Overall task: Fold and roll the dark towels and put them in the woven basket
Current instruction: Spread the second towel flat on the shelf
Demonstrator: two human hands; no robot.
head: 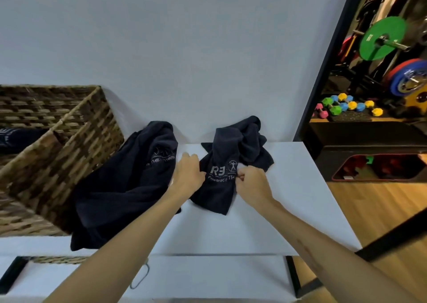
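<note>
navy crumpled towel (227, 164) sits on your white table (265, 214); your right hand (253, 183) pinches its printed edge, your left hand (187, 175) grips its other side.

on the table (265, 228), the basket (57, 154) sits at the far left, with one towel (13, 138) inside it. right of the basket a second towel (122, 187) lies against its side. further right of the basket, near the wall (184, 48), a third towel (231, 164) lies bunched, with the left hand (186, 175) and the right hand (253, 182) on it. well right of the basket, beyond the table, weights (346, 106) lie on the floor.
</note>
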